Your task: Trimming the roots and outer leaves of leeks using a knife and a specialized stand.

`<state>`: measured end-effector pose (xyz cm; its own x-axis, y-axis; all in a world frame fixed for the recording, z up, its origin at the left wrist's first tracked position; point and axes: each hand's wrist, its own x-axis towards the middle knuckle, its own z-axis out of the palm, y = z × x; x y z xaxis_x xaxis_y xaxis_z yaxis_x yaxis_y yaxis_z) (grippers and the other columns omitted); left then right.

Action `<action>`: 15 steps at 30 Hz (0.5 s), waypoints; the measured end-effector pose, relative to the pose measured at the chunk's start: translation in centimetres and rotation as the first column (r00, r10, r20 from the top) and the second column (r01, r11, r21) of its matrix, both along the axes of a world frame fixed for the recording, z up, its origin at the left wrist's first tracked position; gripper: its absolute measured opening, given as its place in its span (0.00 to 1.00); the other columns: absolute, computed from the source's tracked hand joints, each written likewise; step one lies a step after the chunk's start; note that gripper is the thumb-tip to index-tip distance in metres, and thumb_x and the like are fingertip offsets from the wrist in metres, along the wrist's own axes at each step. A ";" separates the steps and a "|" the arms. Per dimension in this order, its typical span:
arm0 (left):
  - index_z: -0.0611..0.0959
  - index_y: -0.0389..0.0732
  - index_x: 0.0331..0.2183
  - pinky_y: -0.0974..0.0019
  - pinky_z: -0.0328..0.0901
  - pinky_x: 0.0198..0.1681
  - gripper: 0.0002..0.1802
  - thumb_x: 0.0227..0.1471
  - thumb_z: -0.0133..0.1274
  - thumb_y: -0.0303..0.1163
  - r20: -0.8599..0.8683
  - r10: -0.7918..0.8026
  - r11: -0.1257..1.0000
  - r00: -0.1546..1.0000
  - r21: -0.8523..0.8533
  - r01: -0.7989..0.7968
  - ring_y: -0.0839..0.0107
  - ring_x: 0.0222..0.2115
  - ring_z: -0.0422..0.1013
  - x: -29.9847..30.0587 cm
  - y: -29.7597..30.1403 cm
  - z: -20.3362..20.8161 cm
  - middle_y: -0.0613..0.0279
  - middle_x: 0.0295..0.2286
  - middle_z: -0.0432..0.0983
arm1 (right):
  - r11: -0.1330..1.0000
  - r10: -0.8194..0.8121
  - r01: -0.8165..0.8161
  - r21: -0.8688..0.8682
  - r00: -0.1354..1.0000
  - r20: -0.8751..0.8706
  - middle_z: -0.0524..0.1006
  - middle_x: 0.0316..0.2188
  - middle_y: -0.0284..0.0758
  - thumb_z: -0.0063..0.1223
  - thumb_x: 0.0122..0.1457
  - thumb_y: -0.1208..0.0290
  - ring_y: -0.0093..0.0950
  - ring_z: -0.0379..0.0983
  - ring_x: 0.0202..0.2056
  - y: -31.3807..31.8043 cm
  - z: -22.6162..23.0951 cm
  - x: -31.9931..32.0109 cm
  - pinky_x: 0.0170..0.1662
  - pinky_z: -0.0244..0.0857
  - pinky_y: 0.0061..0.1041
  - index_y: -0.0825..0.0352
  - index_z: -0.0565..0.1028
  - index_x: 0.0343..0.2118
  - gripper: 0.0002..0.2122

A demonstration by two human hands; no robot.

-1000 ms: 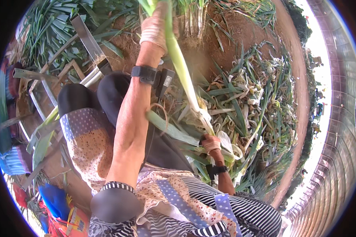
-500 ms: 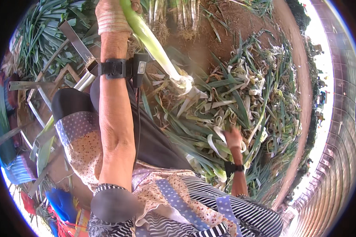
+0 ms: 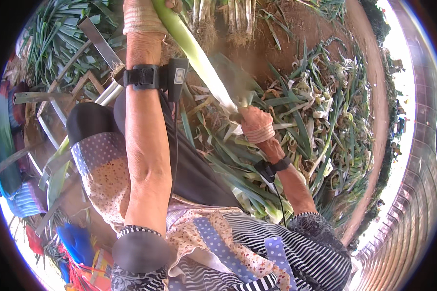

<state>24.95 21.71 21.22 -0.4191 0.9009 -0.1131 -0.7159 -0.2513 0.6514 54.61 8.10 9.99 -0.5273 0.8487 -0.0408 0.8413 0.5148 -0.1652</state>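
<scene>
A leek [image 3: 199, 58] slants from the top edge down to the right, its green part higher and its white end lower. My left hand [image 3: 143, 17], in a pale striped glove cuff, is closed around the green part; its fingers are partly cut off by the top edge. At the white end, my right hand [image 3: 256, 123] is closed with its fingers on the tip of the leek. Exactly which layer it pinches is hidden. Below my right hand spreads a heap of stripped leek leaves [image 3: 306, 116].
Rooted leeks [image 3: 240, 22] stand bunched at the far side. A pile of green leek tops [image 3: 68, 48] lies far left, beside a metal frame [image 3: 99, 41]. Blue cloth or plastic [image 3: 76, 245] lies at lower left. A ribbed wall [image 3: 417, 208] curves along the right.
My right hand has come up and left from the leaf heap to the white end of the leek, and its fingers have closed there. My left hand still holds the leek.
</scene>
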 end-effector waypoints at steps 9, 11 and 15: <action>0.72 0.46 0.22 0.77 0.57 0.09 0.26 0.47 0.51 0.60 0.090 0.036 0.996 0.995 -0.085 -0.028 0.79 0.07 0.60 0.6 0.0 -0.6 0.70 0.10 0.64 | 0.886 -0.446 0.450 -0.109 0.893 0.063 0.71 0.22 0.42 0.46 0.51 0.75 0.44 0.70 0.24 -10.2 -3.8 10.4 0.26 0.62 0.41 0.65 0.69 0.26 0.01; 0.71 0.46 0.21 0.76 0.57 0.09 0.26 0.45 0.53 0.60 0.079 0.107 0.994 0.991 0.002 -0.108 0.79 0.07 0.59 -2.8 0.4 -0.2 0.69 0.10 0.64 | 0.727 -0.274 0.603 -0.328 0.693 0.667 0.75 0.28 0.42 0.49 0.51 0.67 0.43 0.73 0.35 -16.0 -4.2 17.6 0.37 0.65 0.40 0.59 0.74 0.40 0.12; 0.70 0.46 0.22 0.72 0.55 0.10 0.25 0.45 0.54 0.59 -0.017 0.126 0.981 0.992 0.149 -0.122 0.77 0.07 0.58 -2.6 0.3 -0.1 0.70 0.10 0.63 | 0.391 -0.451 0.873 -0.291 0.458 0.766 0.74 0.42 0.43 0.54 0.47 0.52 0.40 0.71 0.44 -23.8 0.7 27.4 0.47 0.62 0.35 0.58 0.74 0.45 0.23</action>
